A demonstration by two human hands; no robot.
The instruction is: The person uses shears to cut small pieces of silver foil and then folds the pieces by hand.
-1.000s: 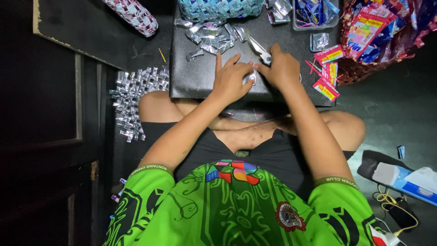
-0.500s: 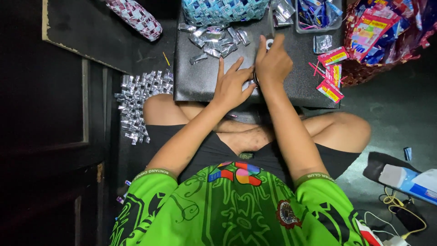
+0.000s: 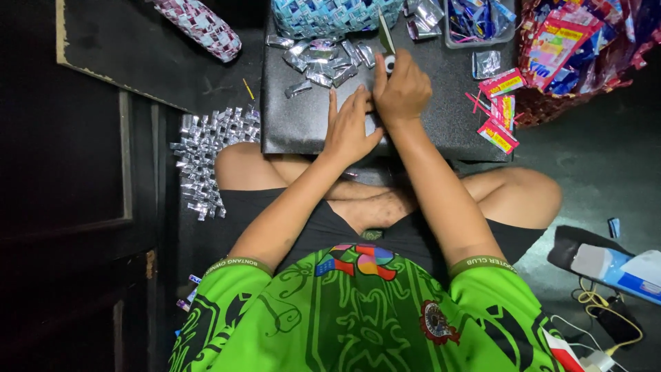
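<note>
Moved since earlier frame: right hand (image 3: 403, 89), up the black board (image 3: 289, 127) toward the blue woven basket (image 3: 330, 15).
Head view: right hand closed around scissors (image 3: 385, 38), blades raised. Left hand (image 3: 350, 127) spread flat, pressing a folded strip, mostly hidden beneath it. Silver folded wrappers (image 3: 323, 58) just beyond.
Risk, judged: blades near left fingertips; a slip could nick them.

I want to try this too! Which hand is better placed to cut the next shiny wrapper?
Probably the right hand: it already grips the scissors, pointing toward the silver folded wrappers. The left hand lies flat on the black board, steadying.
</note>
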